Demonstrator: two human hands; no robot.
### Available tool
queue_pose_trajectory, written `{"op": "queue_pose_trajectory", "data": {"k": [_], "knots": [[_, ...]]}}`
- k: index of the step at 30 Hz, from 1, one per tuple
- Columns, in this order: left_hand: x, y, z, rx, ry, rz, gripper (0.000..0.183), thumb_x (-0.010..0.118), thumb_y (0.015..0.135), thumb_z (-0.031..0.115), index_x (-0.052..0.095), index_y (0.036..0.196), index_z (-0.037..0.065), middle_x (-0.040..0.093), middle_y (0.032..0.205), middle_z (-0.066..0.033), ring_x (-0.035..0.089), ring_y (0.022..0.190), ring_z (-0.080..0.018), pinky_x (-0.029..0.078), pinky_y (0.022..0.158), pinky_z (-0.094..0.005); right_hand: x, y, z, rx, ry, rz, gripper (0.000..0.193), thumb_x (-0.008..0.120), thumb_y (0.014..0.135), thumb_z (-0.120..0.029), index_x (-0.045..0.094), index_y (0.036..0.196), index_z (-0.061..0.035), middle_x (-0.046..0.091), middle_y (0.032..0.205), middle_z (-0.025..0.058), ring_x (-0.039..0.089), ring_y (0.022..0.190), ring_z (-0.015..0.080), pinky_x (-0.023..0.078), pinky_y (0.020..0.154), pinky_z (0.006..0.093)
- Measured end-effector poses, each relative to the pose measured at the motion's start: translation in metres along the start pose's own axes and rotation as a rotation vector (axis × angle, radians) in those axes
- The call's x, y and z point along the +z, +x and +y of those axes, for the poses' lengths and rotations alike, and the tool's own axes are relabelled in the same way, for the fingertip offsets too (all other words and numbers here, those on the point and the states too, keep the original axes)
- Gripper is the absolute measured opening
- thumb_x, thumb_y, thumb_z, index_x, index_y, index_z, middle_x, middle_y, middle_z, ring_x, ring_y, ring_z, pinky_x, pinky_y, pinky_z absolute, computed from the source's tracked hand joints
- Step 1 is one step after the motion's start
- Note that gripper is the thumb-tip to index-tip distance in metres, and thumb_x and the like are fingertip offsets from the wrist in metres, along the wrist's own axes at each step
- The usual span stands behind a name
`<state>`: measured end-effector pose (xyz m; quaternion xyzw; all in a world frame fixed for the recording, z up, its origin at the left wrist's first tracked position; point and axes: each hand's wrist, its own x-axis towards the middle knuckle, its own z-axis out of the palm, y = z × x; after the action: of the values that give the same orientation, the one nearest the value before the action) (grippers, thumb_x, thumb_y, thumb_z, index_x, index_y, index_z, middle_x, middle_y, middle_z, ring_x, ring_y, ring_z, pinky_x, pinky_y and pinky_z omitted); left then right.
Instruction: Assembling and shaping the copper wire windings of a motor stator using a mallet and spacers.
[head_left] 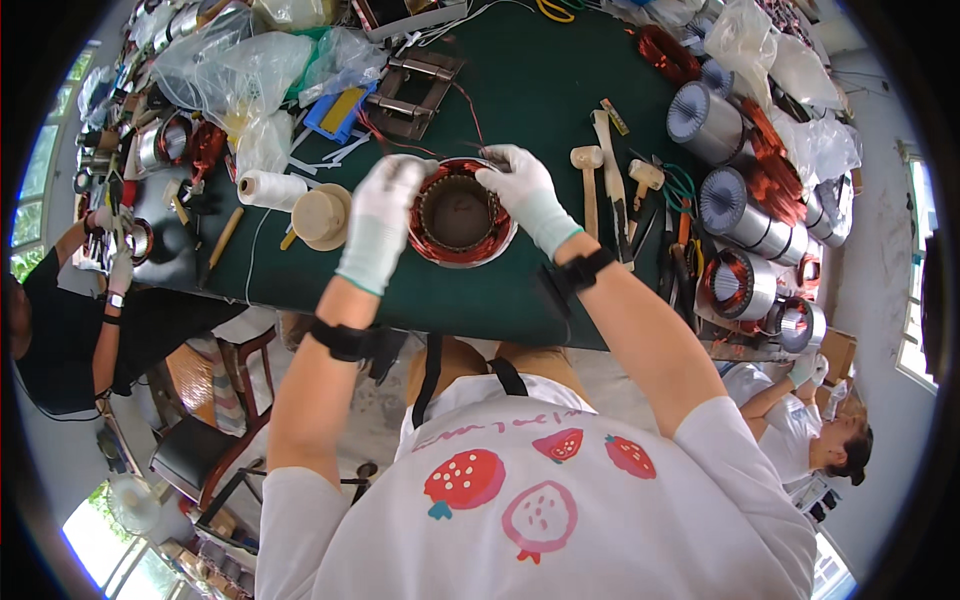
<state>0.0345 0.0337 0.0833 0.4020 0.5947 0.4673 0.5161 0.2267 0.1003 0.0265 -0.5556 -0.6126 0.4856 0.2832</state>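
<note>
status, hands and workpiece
White-gloved left hand, white-gloved right hand at rim of round red-wound metal stator. Open end up. White thread spool left, apart.

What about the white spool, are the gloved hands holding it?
No, the spool lies on the table, while the left hand and right hand are at the stator.

One head-worn fisheye is looking steeply down from above the wearer's white shirt, facing across the green table from its near edge toward the far side. Shirt is filling the near part, closest to the lens, while the left hand and right hand are showing smaller, farther off, around mid-view. Wide lens is also taking in one co-worker at left, another at right, straight edges bending toward a dark round rim.
</note>
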Motion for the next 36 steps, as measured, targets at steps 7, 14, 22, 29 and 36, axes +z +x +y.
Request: {"op": "queue_pose_trajectory", "data": {"k": [7,14,22,29,36], "knots": [[-0.179,-0.049,0.032,0.060,-0.224,0.470,0.029,0.052,0.106,0.023,0.063,0.121,0.001,0.067,0.110,-0.0085,0.063,0.091,-0.0166,0.053,0.088,-0.0273,-0.074,-0.048,0.054,0.348,0.895,0.017,0.033,0.066,0.094,-0.017,0.064,0.123,-0.0019,0.071,0.111,0.0107,0.067,0.101,0.0191,0.051,0.092,0.0329],[-0.171,-0.047,-0.024,0.036,1.037,0.330,0.060,0.066,0.094,0.027,0.045,0.144,0.002,0.055,0.135,-0.0197,0.057,0.117,-0.0335,0.047,0.102,-0.0391,-0.183,-0.173,0.201,0.580,1.138,0.648,0.028,0.057,0.100,-0.015,0.058,0.128,-0.0093,0.067,0.107,0.0072,0.065,0.093,0.0210,0.053,0.074,0.0314],[-0.151,0.011,-0.075,0.189,1.260,0.194,0.079,0.083,0.076,0.036,0.046,0.133,-0.005,0.055,0.125,-0.0282,0.058,0.113,-0.0448,0.050,0.095,-0.0478,-0.162,-0.205,0.156,0.645,0.877,0.633,0.023,0.058,0.097,-0.012,0.064,0.119,-0.0069,0.070,0.093,0.0078,0.066,0.073,0.0165,0.052,0.059,0.0272],[-0.086,-0.092,0.028,0.127,1.164,-0.220,0.075,0.087,0.067,0.023,0.052,0.129,0.000,0.059,0.117,-0.0203,0.062,0.107,-0.0393,0.052,0.093,-0.0450,-0.119,-0.169,0.143,0.638,0.703,0.530,0.023,0.059,0.096,-0.012,0.065,0.117,-0.0056,0.071,0.099,0.0060,0.068,0.081,0.0162,0.053,0.066,0.0268],[-0.020,-0.101,0.112,0.369,1.060,-0.196,0.072,0.086,0.062,0.012,0.053,0.126,0.000,0.059,0.115,-0.0183,0.060,0.106,-0.0376,0.051,0.092,-0.0440,-0.131,-0.138,0.171,0.211,-0.404,0.392,0.032,0.062,0.093,-0.021,0.063,0.122,-0.0095,0.065,0.113,0.0170,0.062,0.104,0.0382,0.051,0.091,0.0450]]}}
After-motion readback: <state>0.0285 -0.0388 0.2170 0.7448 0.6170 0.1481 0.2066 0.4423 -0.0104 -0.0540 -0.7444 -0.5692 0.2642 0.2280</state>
